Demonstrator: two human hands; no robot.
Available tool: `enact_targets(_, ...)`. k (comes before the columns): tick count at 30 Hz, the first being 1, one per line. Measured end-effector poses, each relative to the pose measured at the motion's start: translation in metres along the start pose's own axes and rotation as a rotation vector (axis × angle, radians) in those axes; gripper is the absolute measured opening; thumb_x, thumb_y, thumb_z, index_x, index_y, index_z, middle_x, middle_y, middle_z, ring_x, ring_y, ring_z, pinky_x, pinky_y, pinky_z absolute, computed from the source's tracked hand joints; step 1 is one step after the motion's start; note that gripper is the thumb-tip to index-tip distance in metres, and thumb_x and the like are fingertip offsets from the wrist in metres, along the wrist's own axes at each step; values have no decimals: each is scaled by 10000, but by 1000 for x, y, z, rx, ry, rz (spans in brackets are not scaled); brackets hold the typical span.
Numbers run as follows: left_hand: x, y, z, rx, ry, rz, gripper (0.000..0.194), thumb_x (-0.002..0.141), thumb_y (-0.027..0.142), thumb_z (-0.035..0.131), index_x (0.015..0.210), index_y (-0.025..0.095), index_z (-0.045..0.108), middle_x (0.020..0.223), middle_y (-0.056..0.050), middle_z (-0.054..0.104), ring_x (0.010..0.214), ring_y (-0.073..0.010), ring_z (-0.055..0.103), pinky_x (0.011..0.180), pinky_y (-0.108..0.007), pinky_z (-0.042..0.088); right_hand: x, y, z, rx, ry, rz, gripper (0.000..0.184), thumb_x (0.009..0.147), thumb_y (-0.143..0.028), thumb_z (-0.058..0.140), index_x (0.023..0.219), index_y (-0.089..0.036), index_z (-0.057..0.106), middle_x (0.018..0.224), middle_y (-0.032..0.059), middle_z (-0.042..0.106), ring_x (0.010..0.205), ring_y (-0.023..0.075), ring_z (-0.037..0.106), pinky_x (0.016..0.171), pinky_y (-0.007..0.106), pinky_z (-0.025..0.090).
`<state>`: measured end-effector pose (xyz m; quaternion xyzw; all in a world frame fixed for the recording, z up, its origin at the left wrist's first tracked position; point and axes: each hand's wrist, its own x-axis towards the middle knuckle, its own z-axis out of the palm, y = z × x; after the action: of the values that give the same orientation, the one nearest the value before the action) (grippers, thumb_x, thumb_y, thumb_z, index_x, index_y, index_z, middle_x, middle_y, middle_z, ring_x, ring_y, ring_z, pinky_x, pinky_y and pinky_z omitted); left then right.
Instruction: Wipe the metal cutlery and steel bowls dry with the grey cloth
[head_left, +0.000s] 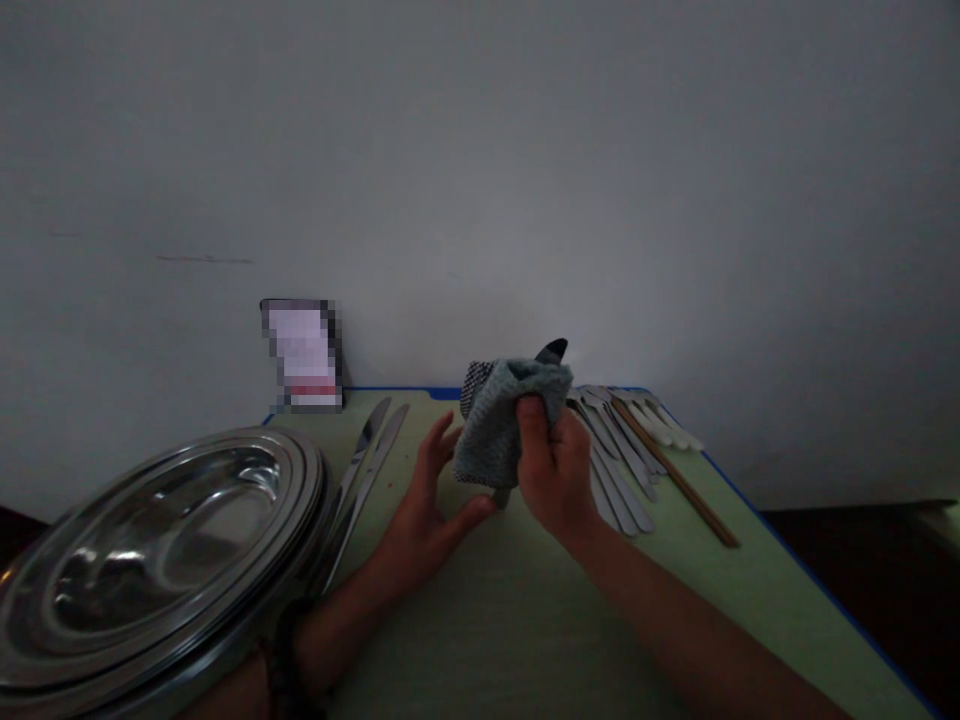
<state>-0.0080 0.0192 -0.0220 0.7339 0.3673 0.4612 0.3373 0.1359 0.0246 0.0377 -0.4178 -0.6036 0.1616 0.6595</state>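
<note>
Steel plates (157,545), unlabeled; cloth (499,425) in right hand (555,470)

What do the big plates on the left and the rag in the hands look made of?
Plates: polished metal, probably steel, given the mirror-like reflections. Cloth: soft woven fabric, grey-green with a checked edge; it bunches in the right hand.

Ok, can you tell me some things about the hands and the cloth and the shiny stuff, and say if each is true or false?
1. The right hand grips a grey cloth. True.
2. The left hand holds a cup. False: it is open beside the cloth.
3. The steel plates sit at the left. True.
4. The cutlery row lies on the floor. False: it lies on the green table.
</note>
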Motion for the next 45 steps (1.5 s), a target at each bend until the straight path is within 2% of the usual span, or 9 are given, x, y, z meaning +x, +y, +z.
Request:
enact_targets(4,0,2,0,14,32,-74,674,769,440,625,1329,198,338,1346,-108,478,1224,-260,449,1024,-398,352,-5,-2,3,18,-73,-28,260,888,-354,433,758,-224,617,610,-32,593,510,97,473,495,235,332)
enact_targets(6,2,6,1,43,19,-128,481,778,426,610,1175,177,500,1158,-79,622,1051,-240,570,923,-360,436,-5,0,4,20,-76,-26,259,890,-343,429,749,-224,609,609,-35,592,519,95,482,497,231,332)
enact_targets(9,7,12,2,84,32,-165,247,814,380,564,954,180,604,919,-25,687,861,-200,616,789,-303,478,-6,4,4,15,-67,-23,262,895,-341,419,742,-220,595,597,-37,579,532,98,495,505,231,338)
enact_targets(13,10,10,1,131,58,-136,196,822,345,562,917,185,623,936,-18,674,881,-190,596,807,-299,462,-9,13,4,-1,-76,2,275,895,-360,415,739,-211,585,601,-31,577,534,104,497,508,237,339)
enact_targets(26,11,-2,1,418,-120,-108,136,780,270,574,846,179,649,894,-64,653,889,-242,560,823,-381,437,-30,44,6,-55,-99,143,336,881,-408,414,717,-190,609,588,-4,589,519,129,509,506,243,337)
enact_targets(32,12,-6,2,555,-192,-60,118,786,251,587,835,171,658,921,-83,659,912,-262,541,813,-386,416,-34,46,7,-72,-159,161,303,869,-401,443,749,-187,621,612,9,610,541,145,535,539,248,362)
enact_targets(35,12,-6,3,592,-211,-55,133,790,279,591,838,176,659,915,-79,656,908,-257,538,815,-386,412,-33,48,9,-45,-114,212,307,871,-417,435,783,-186,617,658,15,625,607,159,563,572,252,382)
enact_targets(40,11,1,4,548,-240,-36,199,813,364,555,823,185,641,875,-60,644,859,-225,545,790,-372,422,-28,65,9,55,63,441,390,853,-509,418,808,-172,609,770,45,651,756,184,583,668,276,422)
enact_targets(45,9,3,5,532,-229,-58,297,806,461,540,804,176,622,811,-56,643,765,-212,559,715,-341,434,-25,72,9,148,65,554,453,828,-576,410,872,-169,605,835,60,657,806,193,586,726,303,440)
